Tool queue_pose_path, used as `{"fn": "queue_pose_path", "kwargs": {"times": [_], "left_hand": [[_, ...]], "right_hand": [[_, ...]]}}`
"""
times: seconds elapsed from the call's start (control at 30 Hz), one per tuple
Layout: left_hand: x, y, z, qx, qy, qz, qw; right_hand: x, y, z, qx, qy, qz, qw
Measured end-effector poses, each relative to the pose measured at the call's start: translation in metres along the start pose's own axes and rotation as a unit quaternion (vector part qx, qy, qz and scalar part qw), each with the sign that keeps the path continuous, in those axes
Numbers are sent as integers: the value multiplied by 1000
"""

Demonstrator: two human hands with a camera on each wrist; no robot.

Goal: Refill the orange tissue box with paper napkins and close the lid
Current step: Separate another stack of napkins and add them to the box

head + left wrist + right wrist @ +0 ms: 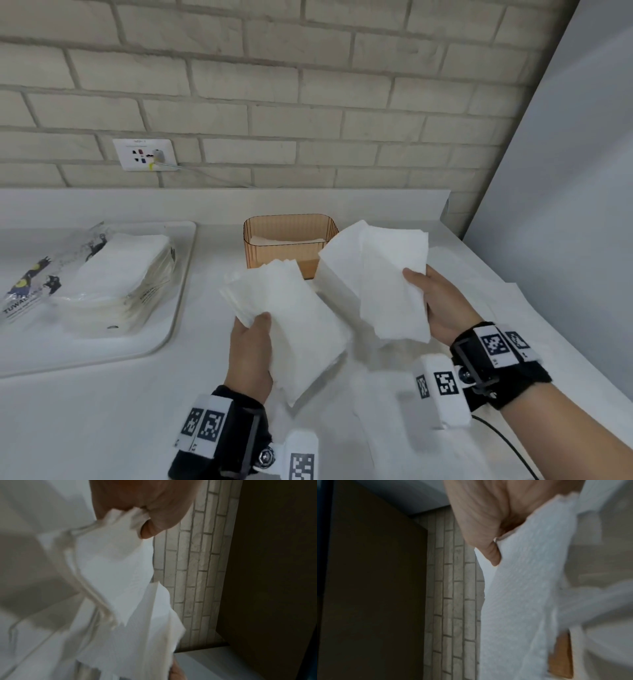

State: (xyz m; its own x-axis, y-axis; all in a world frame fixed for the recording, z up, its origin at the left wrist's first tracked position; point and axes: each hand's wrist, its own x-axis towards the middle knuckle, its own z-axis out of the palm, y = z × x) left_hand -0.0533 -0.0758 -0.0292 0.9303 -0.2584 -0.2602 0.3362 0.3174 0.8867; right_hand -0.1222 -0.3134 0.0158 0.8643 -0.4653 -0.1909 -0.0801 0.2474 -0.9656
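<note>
Pale brick backs a white counter (102,394), and the orange tissue box (281,255) stands near its rear edge, lid off, with a low layer of white paper already inside. No lid shows in any view.

Just in front of the box, held above the counter, are two bundles of paper napkins. The left hand (250,346) grips the thicker stack (294,318) at its near left corner, thumb on top and the other digits hidden beneath; the left wrist view shows the thumb pressing loose layered edges. The right hand (438,305) pinches a thinner, unfolding sheaf (380,274) along its right edge, thumb over the paper, and that sheaf overlaps the box's right front corner.

These napkins look very light, soft and floppy, and the plies seem apt to fan apart or tear if tugged. A flat grip across the short ends, squaring the stack first, would likely let it drop into the box without buckling.

Further out, a tray (178,308) at the counter's left edge carries an opened napkin packet (102,274). More loose paper (496,308) lies along the right edge. A wall socket (145,155) sits in the brick.
</note>
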Motion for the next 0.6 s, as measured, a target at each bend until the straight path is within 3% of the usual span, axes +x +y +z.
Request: {"fn": "queue_pose_path", "kwargs": {"times": [0.23,0.4,0.6], "left_hand": [[-3,-2,14,24,-52,-27,998],[-4,-15,29,12,-72,-51,996],[-3,-28,29,-61,-74,-111,989]], "right_hand": [[-11,-20,25,28,-62,-51,996],[-26,-6,49,72,-106,-41,991],[-31,18,53,117,-106,2,987]]}}
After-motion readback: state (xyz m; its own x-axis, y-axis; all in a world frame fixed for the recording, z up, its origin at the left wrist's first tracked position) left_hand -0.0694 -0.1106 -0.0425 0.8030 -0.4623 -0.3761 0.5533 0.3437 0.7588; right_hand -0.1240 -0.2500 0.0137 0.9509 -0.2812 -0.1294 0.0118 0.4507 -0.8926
